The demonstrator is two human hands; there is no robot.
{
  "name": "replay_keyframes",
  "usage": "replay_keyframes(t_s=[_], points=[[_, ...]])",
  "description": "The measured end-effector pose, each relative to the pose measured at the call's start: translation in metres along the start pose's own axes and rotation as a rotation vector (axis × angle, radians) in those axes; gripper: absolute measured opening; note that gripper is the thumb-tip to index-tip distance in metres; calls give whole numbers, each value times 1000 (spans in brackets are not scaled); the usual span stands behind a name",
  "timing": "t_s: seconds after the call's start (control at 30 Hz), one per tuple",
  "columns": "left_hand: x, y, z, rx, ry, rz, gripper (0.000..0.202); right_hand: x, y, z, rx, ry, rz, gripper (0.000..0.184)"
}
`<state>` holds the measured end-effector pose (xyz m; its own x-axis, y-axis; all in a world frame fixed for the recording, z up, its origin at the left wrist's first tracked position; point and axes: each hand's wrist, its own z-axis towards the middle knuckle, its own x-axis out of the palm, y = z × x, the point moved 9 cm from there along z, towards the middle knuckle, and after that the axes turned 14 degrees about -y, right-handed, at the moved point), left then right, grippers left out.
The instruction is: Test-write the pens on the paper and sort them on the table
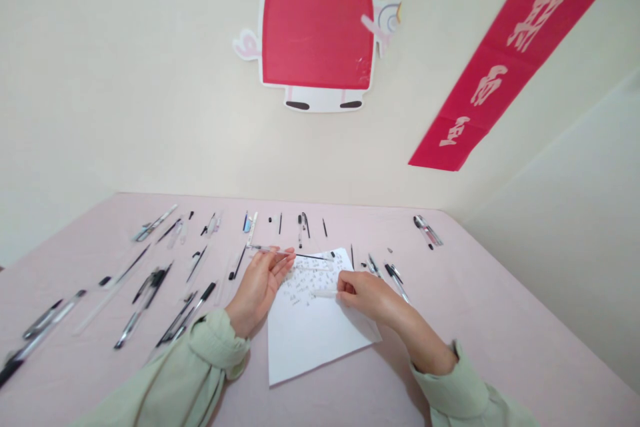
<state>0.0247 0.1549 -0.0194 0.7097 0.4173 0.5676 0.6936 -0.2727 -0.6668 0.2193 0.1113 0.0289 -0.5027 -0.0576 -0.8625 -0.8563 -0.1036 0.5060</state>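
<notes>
My left hand point(260, 288) is at the upper left edge of a white sheet of paper point(320, 343) covered with small handwriting in its upper part. Its fingers pinch a thin pen refill point(315, 256) with dark ink, which points right across the top of the sheet. Over the paper's right side, my right hand point(367, 295) is closed around one end of a translucent pen barrel point(324, 293); the barrel's other end points left. A small black piece point(333, 254) shows by the sheet's top corner. Another pale tube point(314, 269) appears faintly over the writing.
Several pens and pen parts are spread over the pink table point(480, 347), including black pens point(145, 303) at left and a pen group point(428, 231) at far right. Refills and caps line the back. Behind stands a wall with a cartoon cutout point(320, 33) and red banner point(525, 33).
</notes>
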Motion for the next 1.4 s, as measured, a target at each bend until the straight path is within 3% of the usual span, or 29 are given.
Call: replay_keyframes(t_s=[0.13,0.27,0.37,0.57,0.77,0.93,1.1,1.23,1.4], points=[[0,0,0,3,8,5,8,-6,-3,2,-2,-50,-11,5],[1,0,-1,1,9,15,8,-24,-7,10,-6,-315,18,11],[4,0,-3,0,25,33,8,-22,-3,13,-47,-404,108,20],[6,1,-6,1,34,53,9,-10,5,14,-68,-375,115,15],[5,0,-5,-9,38,32,8,-23,-11,17,-34,-344,92,12],[5,2,-3,-19,51,27,8,-31,-22,18,40,-405,185,19],[4,2,-3,-8,48,31,8,-18,-3,16,-106,-429,205,24],[7,2,-6,-17,59,37,10,-11,11,14,-179,-418,162,16],[6,3,-5,-24,45,39,13,-20,4,18,-171,-359,101,14]])
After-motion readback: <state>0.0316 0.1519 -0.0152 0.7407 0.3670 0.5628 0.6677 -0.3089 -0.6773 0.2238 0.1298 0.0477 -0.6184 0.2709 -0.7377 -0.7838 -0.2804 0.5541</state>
